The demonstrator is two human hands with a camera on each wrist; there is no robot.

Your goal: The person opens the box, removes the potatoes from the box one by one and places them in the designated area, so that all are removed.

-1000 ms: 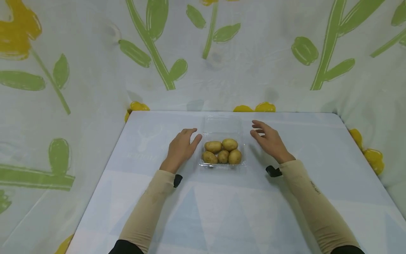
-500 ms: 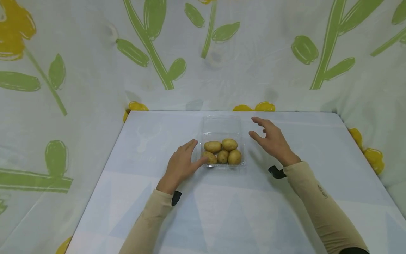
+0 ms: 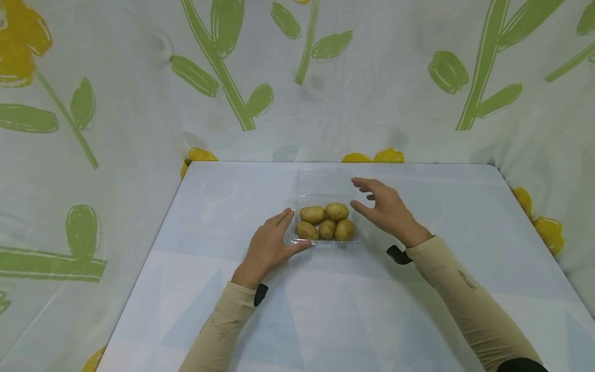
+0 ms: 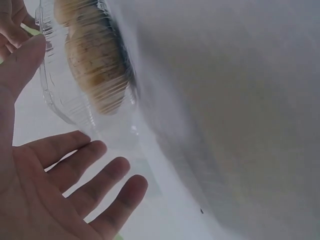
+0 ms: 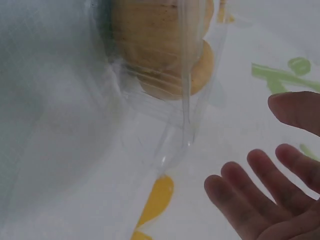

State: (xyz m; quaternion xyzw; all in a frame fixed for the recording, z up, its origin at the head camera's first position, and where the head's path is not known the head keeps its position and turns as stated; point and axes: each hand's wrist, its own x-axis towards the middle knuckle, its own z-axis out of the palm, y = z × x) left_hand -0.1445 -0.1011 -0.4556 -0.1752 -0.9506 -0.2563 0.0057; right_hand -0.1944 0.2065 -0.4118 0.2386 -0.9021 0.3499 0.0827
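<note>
A clear plastic clamshell box (image 3: pixel 327 242) with its lid (image 3: pixel 325 182) folded back stands near the far side of the table. Several potatoes (image 3: pixel 312 214) lie inside it, also visible through the ribbed wall in the left wrist view (image 4: pixel 97 60). My left hand (image 3: pixel 267 249) is at the box's near left corner. Its thumb lies along the front rim and its spread fingers reach beside the left wall, at or very near the plastic. My right hand (image 3: pixel 389 211) hovers just right of the box with loosely bent fingers, holding nothing; the right wrist view shows a gap.
The box stands on a white and pale blue table (image 3: pixel 344 310) with a triangle pattern. Behind and at both sides hangs a pale curtain (image 3: pixel 372 103) printed with green leaves and yellow flowers.
My left hand has come lower and rightward, its thumb now at the box's front rim. My right hand first drew slightly away, then moved left toward the box. Box and potatoes have stayed put.
</note>
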